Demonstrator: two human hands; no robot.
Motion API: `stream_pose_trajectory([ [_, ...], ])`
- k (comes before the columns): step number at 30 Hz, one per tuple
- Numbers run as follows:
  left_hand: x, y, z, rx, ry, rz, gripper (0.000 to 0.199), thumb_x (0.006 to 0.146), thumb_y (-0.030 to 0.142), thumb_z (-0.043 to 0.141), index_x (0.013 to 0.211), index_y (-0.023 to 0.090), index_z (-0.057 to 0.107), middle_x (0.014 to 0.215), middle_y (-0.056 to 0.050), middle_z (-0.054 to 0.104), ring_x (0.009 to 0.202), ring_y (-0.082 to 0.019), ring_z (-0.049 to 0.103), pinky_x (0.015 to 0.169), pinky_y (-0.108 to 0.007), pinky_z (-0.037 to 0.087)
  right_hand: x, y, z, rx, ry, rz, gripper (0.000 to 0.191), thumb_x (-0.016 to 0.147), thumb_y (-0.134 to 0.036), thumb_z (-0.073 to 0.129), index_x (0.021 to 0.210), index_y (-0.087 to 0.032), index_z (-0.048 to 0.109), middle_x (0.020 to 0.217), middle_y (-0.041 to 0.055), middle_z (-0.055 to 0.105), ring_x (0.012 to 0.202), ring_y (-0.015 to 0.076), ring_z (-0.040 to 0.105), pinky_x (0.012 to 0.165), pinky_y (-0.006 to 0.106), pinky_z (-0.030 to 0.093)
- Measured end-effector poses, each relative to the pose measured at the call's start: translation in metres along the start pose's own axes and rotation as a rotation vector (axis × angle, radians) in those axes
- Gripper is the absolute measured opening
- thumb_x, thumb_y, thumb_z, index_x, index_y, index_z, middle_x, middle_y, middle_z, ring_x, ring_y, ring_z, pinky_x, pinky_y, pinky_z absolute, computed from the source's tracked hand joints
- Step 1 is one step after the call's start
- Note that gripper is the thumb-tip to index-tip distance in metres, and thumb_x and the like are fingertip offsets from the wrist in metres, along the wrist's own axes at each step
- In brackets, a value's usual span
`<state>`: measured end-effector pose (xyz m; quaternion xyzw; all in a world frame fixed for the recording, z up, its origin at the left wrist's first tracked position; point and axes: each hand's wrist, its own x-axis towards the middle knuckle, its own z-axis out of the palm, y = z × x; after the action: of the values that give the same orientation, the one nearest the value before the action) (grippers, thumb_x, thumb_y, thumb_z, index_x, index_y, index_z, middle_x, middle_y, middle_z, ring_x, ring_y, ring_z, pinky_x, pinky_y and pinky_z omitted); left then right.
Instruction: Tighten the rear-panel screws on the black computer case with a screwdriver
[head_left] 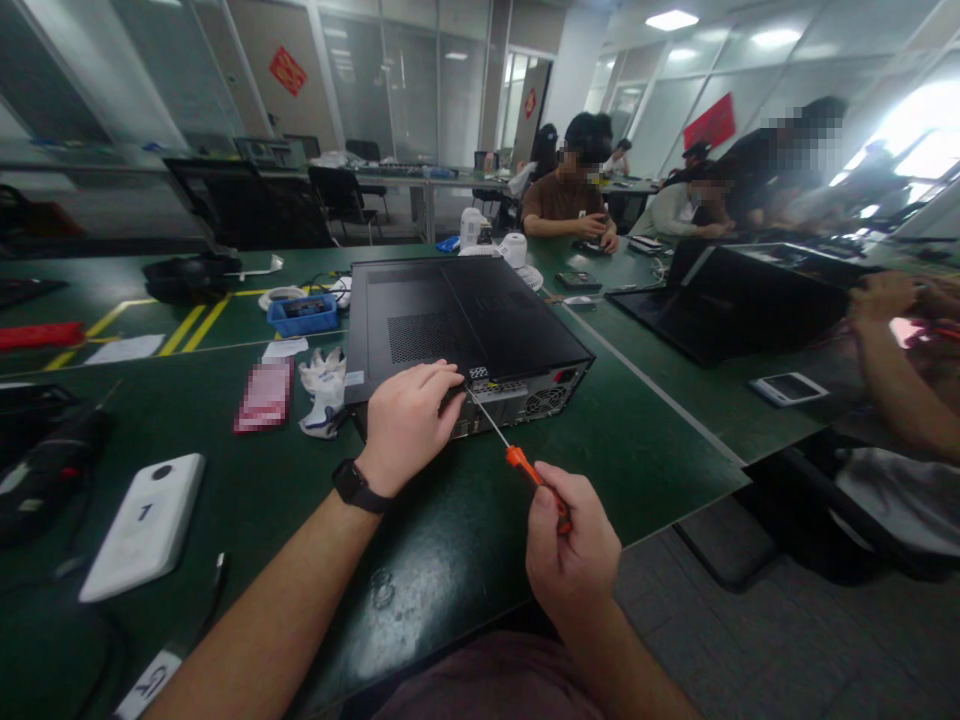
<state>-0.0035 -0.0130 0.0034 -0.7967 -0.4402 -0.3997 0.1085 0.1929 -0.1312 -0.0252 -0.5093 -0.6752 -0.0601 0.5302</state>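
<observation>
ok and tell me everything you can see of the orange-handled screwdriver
The orange-handled screwdriver has a thin, straight, silvery shaft that looks like metal; its handle looks like plastic, with darker markings. The right hand grips the handle, partly covering it. It slants, shaft pointing forward and left, its tip at the back panel of the black rectangular computer case, beside the left hand. Whether the tip touches a screw isn't clear.

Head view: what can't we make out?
All in the head view:
- Screwdriver tip: too small to tell whether it sits in a screw.
- Handle end: covered by the right hand.
- Left hand: whether it grips anything; its own back hides the finger undersides.
- Inside of the black computer case: hidden by its cover.
- Co-worker's arm at right: blurred, body cut off by the right edge.
</observation>
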Motion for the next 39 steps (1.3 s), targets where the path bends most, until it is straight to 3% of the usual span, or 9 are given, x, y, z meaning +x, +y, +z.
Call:
stream_pose_trajectory([
  [6, 0.000, 0.000, 0.000, -0.012, -0.001, -0.010, 0.012, 0.094, 0.023, 0.066, 0.106, 0.021, 0.071, 0.117, -0.007, 0.078, 0.113, -0.026, 0.073, 0.100, -0.045, 0.058, -0.005, -0.003, 0.002, -0.010, 0.032, 0.096, 0.028, 0.096, -0.024, 0.056, 0.124, -0.020, 0.056, 0.099, 0.0074, 0.072, 0.080, 0.0205, 0.073, 0.068, 0.033, 0.060],
  [11, 0.001, 0.001, 0.000, -0.006, -0.003, -0.006, 0.013, 0.094, 0.022, 0.066, 0.106, 0.021, 0.071, 0.117, -0.007, 0.078, 0.114, -0.025, 0.073, 0.099, -0.044, 0.058, -0.010, -0.002, 0.004, -0.015, 0.038, 0.047, 0.029, 0.093, -0.021, 0.058, 0.122, -0.021, 0.056, 0.099, 0.0075, 0.071, 0.079, 0.0201, 0.073, 0.067, 0.033, 0.061],
  [17, 0.000, 0.001, 0.000, -0.005, -0.001, -0.003, 0.013, 0.095, 0.022, 0.066, 0.106, 0.021, 0.070, 0.118, -0.007, 0.078, 0.113, -0.025, 0.073, 0.100, -0.044, 0.058, -0.014, 0.008, 0.004, 0.066, -0.017, 0.110, 0.026, 0.099, -0.024, 0.053, 0.124, -0.020, 0.058, 0.083, 0.0026, 0.071, 0.062, 0.0159, 0.069, 0.055, 0.028, 0.057],
  [21, 0.000, 0.000, 0.001, 0.001, 0.006, -0.005, 0.012, 0.095, 0.023, 0.066, 0.106, 0.021, 0.070, 0.117, -0.006, 0.078, 0.113, -0.025, 0.073, 0.099, -0.045, 0.058, -0.010, 0.004, 0.002, 0.050, 0.001, 0.102, 0.037, 0.091, -0.023, 0.060, 0.128, -0.019, 0.055, 0.096, 0.0073, 0.072, 0.073, 0.0187, 0.072, 0.062, 0.031, 0.060],
  [24, 0.000, 0.000, 0.001, -0.003, 0.004, -0.004, 0.013, 0.095, 0.023, 0.066, 0.107, 0.021, 0.071, 0.118, -0.007, 0.078, 0.113, -0.025, 0.073, 0.100, -0.045, 0.058, -0.009, 0.002, 0.003, 0.010, 0.046, 0.088, 0.031, 0.092, -0.021, 0.060, 0.122, -0.020, 0.058, 0.097, 0.0070, 0.072, 0.068, 0.0170, 0.071, 0.060, 0.030, 0.058],
  [28, 0.000, 0.001, 0.000, 0.003, 0.008, -0.002, 0.013, 0.095, 0.023, 0.066, 0.107, 0.021, 0.071, 0.117, -0.007, 0.078, 0.113, -0.025, 0.073, 0.099, -0.045, 0.059, -0.010, 0.005, 0.004, 0.043, 0.001, 0.120, 0.023, 0.097, -0.024, 0.055, 0.120, -0.021, 0.059, 0.082, 0.0015, 0.071, 0.057, 0.0142, 0.065, 0.054, 0.027, 0.055],
  [35, 0.000, 0.001, 0.000, 0.002, 0.011, -0.001, 0.013, 0.095, 0.023, 0.066, 0.106, 0.021, 0.071, 0.117, -0.006, 0.078, 0.113, -0.025, 0.073, 0.099, -0.045, 0.059, -0.007, 0.005, 0.002, 0.069, 0.008, 0.046, 0.030, 0.092, -0.022, 0.058, 0.122, -0.021, 0.056, 0.098, 0.0063, 0.070, 0.075, 0.0184, 0.070, 0.065, 0.032, 0.059],
  [39, 0.000, 0.001, 0.000, 0.004, 0.006, -0.002, 0.012, 0.095, 0.023, 0.066, 0.106, 0.021, 0.071, 0.116, -0.006, 0.078, 0.113, -0.025, 0.073, 0.100, -0.046, 0.058, -0.011, 0.007, 0.004, 0.027, 0.002, 0.096, 0.025, 0.095, -0.021, 0.057, 0.120, -0.022, 0.058, 0.094, 0.0049, 0.072, 0.068, 0.0161, 0.070, 0.058, 0.028, 0.056],
])
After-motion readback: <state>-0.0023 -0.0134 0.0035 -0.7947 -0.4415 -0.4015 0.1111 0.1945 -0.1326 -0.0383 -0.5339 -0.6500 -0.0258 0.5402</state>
